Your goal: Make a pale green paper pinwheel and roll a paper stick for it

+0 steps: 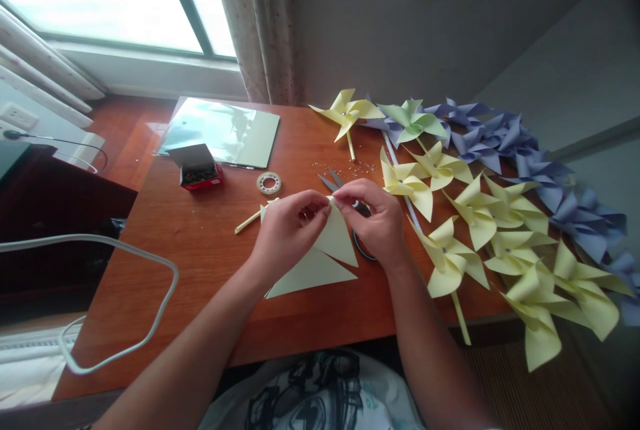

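Pale yellow-green paper (313, 277) with slits cut in from its corners lies on the table beneath my hands. My left hand (290, 230) is closed in a pinch above its upper part. My right hand (375, 220) pinches too, fingertips meeting those of the left near the paper's top tip. Whatever is between the fingertips is too small to make out. Scissors (364, 245) lie under and beside my right hand, blades pointing away. Left of the paper rests a rolled yellow paper stick (247, 221), its far end partly behind my left hand.
A tape roll (269, 183), an open red box (200, 177) of small dark pieces and a glossy sheet pack (225, 133) are beyond my left hand. Tiny bits (345, 169) are scattered past the scissors. Several yellow pinwheels (447, 257), a green one (413, 121) and purple ones (500, 137) crowd the right. A white cable (173, 283) loops at left.
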`<move>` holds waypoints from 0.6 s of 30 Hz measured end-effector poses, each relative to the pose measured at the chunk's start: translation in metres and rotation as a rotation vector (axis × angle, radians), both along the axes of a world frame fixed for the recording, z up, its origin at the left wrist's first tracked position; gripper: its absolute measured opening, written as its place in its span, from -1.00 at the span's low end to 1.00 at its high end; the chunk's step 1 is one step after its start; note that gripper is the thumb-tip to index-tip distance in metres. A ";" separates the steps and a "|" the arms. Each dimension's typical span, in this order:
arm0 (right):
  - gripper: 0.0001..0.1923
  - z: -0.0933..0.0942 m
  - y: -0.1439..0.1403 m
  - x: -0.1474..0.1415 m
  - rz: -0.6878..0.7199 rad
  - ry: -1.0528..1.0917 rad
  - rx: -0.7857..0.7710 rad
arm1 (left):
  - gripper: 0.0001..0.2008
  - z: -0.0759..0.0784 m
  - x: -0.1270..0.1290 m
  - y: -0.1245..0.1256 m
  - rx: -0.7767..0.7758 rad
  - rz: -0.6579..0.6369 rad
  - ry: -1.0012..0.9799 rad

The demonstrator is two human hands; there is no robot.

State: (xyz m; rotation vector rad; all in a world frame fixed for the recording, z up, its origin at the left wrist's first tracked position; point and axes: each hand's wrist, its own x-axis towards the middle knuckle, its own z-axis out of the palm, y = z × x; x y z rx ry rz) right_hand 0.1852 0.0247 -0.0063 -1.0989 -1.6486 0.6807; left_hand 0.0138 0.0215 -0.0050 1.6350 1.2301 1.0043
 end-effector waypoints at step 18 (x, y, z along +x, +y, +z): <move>-0.82 0.004 -0.004 -0.001 0.053 -0.027 0.057 | -0.85 0.008 -0.002 0.002 -0.381 -0.041 -0.453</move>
